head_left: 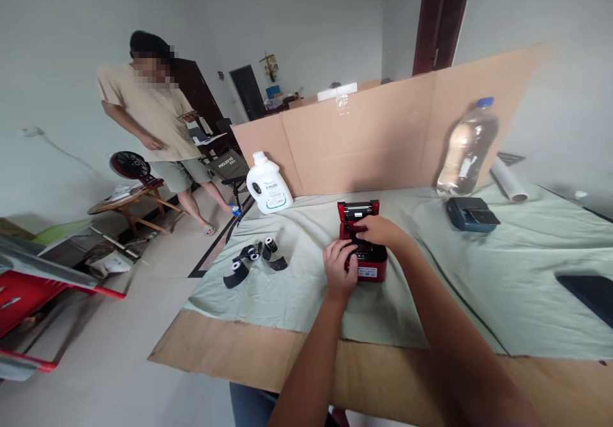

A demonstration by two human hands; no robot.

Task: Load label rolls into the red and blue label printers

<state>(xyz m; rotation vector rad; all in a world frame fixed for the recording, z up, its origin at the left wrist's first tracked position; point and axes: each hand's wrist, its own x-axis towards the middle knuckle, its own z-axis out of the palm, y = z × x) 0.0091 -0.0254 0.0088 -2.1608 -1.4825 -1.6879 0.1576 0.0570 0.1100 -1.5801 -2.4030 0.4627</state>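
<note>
A small red and black thermal printer (371,267) stands on the cloth, its lid (358,212) raised at the back. My left hand (341,267) grips the printer's left side, fingers over the top and thumb along the front. Over the open compartment is my right hand (378,232), fingers bent down into it; whatever they pinch is hidden. Left of the printer lie several small black paper rolls (269,246), some with loose ends unrolled (235,279).
A white jug (269,184) and a large clear bottle (467,152) stand before a cardboard screen (359,140). On the right are a dark printer-like device (472,215), a white roll (510,181) and a dark flat object (587,293). A person (151,108) stands at left.
</note>
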